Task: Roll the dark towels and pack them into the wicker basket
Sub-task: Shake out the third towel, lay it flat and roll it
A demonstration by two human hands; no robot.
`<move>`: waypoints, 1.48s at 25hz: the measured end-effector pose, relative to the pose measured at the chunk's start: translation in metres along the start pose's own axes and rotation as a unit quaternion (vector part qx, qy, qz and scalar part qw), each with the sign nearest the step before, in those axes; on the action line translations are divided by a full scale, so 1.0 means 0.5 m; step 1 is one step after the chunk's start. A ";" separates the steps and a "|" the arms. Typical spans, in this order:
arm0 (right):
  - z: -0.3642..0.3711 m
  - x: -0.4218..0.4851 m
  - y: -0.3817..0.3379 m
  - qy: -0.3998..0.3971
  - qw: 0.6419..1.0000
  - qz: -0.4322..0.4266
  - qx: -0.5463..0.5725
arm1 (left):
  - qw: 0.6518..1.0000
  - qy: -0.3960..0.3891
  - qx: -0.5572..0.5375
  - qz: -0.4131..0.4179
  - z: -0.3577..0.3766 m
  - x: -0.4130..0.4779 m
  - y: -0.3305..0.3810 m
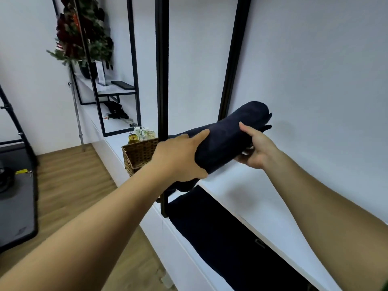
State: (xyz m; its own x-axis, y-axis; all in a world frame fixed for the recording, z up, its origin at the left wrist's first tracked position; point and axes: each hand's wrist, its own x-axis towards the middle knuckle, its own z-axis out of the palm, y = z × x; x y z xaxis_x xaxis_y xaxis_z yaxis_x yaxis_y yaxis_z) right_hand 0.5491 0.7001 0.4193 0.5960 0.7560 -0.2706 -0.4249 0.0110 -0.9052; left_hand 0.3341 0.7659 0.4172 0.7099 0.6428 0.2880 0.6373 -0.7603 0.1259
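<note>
Rolled dark towel (226, 135) held in the air above the white counter (241, 192), between both hands. Left hand (178, 158) wraps its near end, fingers curled around the roll; right hand (257, 149) cups the far part from below, thumb on top. Wicker basket (138, 155) stands just behind the left hand.

A black post (162, 80) stands right in front of the basket (138, 154), between it and the roll (226, 139); bottles (138, 135) crowd just behind the basket; white bench (241, 185) beneath the roll lies bare; a flat towel (220, 238) covers the nearer bench
</note>
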 end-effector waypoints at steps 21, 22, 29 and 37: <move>-0.036 0.486 -0.091 0.030 0.715 -0.433 -0.548 | 0.975 -0.078 0.209 -0.010 0.163 0.431 -0.001; -0.032 0.500 -0.077 -0.029 0.683 -0.449 -0.575 | 0.978 -0.086 0.189 -0.010 0.164 0.447 0.001; -0.060 0.566 0.059 0.007 0.662 -0.464 -0.589 | 0.935 -0.011 0.353 0.023 0.244 0.448 0.031; -0.069 0.549 0.062 -0.001 0.691 -0.428 -0.582 | 0.984 -0.112 0.128 -0.045 0.165 0.485 -0.011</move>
State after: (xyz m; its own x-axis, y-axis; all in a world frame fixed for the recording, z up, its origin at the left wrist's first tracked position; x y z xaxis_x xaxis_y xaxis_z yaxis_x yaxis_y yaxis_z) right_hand 0.7229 0.8854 0.3054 0.2874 0.7999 0.5268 0.9200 -0.0776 -0.3841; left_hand 0.5276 0.9338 0.4080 0.6777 0.7323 0.0666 0.7345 -0.6697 -0.1097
